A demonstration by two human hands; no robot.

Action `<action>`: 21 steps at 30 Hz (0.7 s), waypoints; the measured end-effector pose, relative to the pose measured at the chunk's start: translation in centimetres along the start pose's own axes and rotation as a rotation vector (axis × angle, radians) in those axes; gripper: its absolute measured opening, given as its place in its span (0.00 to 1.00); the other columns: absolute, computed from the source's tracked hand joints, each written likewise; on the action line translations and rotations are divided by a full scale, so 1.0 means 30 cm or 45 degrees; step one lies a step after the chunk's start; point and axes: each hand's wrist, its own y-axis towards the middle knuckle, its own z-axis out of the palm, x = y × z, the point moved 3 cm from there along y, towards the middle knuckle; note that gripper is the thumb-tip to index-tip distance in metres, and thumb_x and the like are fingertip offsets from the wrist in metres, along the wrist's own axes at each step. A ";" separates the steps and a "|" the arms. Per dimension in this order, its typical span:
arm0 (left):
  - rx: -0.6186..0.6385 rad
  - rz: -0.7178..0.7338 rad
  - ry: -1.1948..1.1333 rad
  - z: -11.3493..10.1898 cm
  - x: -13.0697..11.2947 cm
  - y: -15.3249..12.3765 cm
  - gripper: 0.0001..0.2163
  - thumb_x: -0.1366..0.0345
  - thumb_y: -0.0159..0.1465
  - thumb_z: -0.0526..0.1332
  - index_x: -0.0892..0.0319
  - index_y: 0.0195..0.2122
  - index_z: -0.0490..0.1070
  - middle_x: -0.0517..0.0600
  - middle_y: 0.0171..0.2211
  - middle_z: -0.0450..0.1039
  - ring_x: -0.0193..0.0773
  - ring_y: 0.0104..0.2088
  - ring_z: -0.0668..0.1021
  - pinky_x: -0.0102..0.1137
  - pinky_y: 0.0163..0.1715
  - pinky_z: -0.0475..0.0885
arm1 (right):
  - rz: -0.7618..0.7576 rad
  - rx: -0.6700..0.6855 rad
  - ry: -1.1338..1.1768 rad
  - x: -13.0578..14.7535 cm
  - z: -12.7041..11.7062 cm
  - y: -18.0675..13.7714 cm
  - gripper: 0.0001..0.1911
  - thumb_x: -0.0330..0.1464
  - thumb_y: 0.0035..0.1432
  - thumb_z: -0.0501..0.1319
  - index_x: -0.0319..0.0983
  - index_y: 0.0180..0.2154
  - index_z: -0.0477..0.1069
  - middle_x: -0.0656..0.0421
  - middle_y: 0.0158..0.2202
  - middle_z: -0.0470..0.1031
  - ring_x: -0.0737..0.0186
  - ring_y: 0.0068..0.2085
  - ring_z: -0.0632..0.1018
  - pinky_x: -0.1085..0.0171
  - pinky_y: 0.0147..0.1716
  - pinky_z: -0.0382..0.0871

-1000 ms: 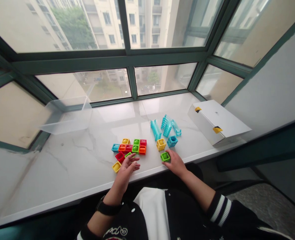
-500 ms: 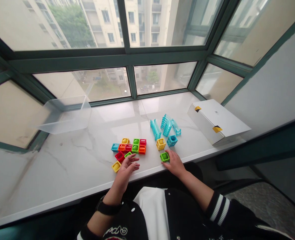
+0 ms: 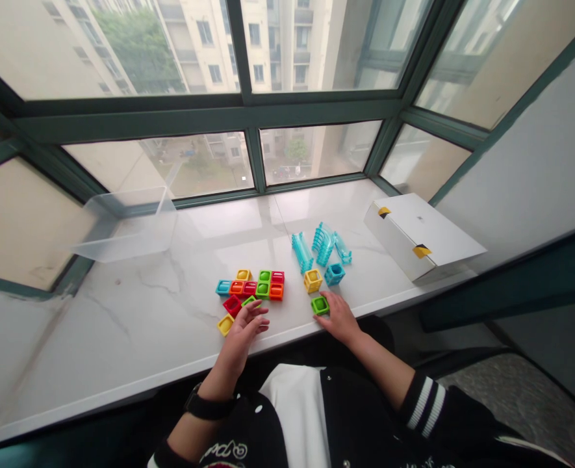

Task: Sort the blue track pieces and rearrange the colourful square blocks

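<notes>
Right hand [image 3: 340, 318] curves with its fingers [image 3: 328, 298] against a green hollow cube block [image 3: 319, 305]; whether it grips is hard to tell. Left hand [image 3: 240, 339] lies open, fingers spread, just beside a yellow cube block [image 3: 225, 324] and a cluster of red, orange, green and blue blocks [image 3: 251, 286] on the marble windowsill [image 3: 145, 312]. Teal translucent pieces [image 3: 319, 246] lie beyond, between a clear plastic bin [image 3: 124, 224] and a white cardboard box [image 3: 418, 227].
</notes>
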 end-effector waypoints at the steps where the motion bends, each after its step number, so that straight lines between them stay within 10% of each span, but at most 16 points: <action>1: -0.002 -0.005 0.000 -0.001 -0.001 -0.001 0.29 0.54 0.56 0.75 0.56 0.57 0.73 0.56 0.50 0.78 0.40 0.40 0.81 0.36 0.43 0.77 | -0.002 -0.001 -0.002 0.000 0.000 0.001 0.34 0.39 0.59 0.68 0.38 0.64 0.65 0.45 0.60 0.74 0.41 0.60 0.75 0.45 0.61 0.69; 21: -0.077 0.024 0.013 -0.055 -0.017 -0.006 0.31 0.53 0.57 0.74 0.56 0.60 0.72 0.56 0.51 0.78 0.42 0.42 0.81 0.39 0.46 0.78 | -0.188 -0.261 0.132 0.144 -0.224 0.066 0.21 0.38 0.72 0.56 0.41 0.63 0.68 0.47 0.60 0.71 0.45 0.63 0.72 0.44 0.66 0.67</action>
